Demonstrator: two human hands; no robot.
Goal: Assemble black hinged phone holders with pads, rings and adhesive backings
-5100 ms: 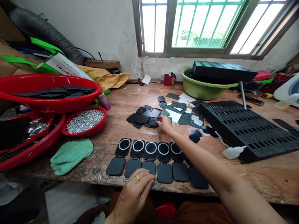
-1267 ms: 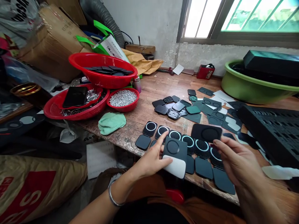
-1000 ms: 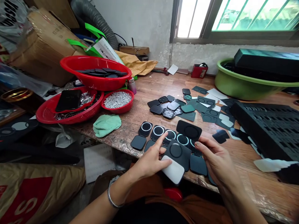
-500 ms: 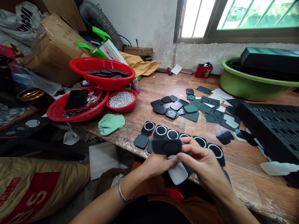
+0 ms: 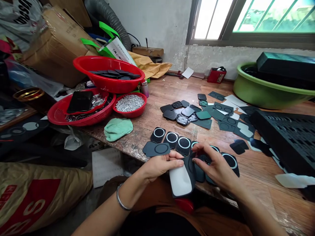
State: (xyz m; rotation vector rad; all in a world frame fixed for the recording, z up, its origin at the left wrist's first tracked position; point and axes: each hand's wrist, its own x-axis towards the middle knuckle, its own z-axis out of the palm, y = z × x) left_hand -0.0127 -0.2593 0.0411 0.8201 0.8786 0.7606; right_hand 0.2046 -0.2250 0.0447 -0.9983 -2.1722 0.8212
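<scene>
My left hand (image 5: 159, 165) pinches a thin dark sheet with a white backing (image 5: 180, 182) between thumb and fingers, over the table's front edge. The thumb and fingertips of my right hand (image 5: 213, 167) close on the sheet's upper right edge, where it bends up and shows a ring outline. Just beyond my left fingers is another dark sheet with a ring outline (image 5: 159, 149); whether those fingers also touch it I cannot tell. Behind my hands runs a row of black square pads with pale rings (image 5: 184, 142), partly hidden by my right hand.
Black square parts (image 5: 188, 111) and dark cut sheets (image 5: 223, 114) lie loose farther back. A green cloth (image 5: 118, 128), a red bowl of small metal pieces (image 5: 130, 114) and a red basin (image 5: 110, 85) stand left. A black slotted block (image 5: 283, 141) and green tub (image 5: 270, 95) occupy the right.
The dark ringed sheet that was raised between my hands is now lower left, beyond my left fingers. The white-backed sheet has come up into both hands, its edge bent by my right.
</scene>
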